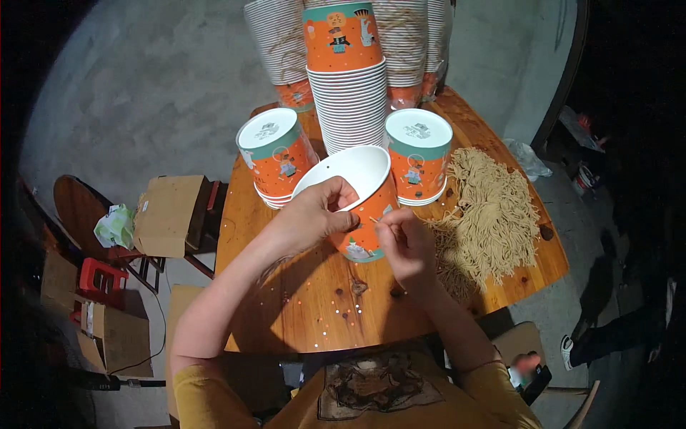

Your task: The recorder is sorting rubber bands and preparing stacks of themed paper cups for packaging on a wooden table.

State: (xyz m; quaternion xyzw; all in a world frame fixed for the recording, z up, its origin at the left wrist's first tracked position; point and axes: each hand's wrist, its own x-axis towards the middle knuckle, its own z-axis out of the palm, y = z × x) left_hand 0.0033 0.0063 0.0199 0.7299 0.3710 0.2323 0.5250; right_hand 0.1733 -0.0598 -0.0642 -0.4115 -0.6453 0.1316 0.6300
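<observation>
Mustard-yellow shirt [386, 407] with a dark printed panel, nearest; the person wearing it sits or stands at the edge of a wooden table [286, 314]; I cannot tell which.

Left hand [319, 209]: clamped on the wall of an orange paper tub [371, 204], thumb outside, fingers inside the mouth. Tub is held tilted over the middle of the table, white interior facing up; one small dark hole visible near the rim.

Right hand [405, 239]: thumb and forefinger pinched together on a thin tan strand [376, 220], just beside the tub's outer wall. Whether the strand passes through the wall: cannot tell.

Surroundings: left inverted tubs [275, 168] and right inverted tubs [418, 168], white bases up, flank the held one. Behind it rises a tall nested stack [349, 100], also inverted; further stacks in clear plastic stand at the back. To the right, a heap of tan cord [493, 222] lies loose on the wood. Small pale dots are scattered over the near tabletop.

Floor, left side: cardboard box [169, 218] and red stool [105, 280]. Right side: another person's shoe [567, 352].
</observation>
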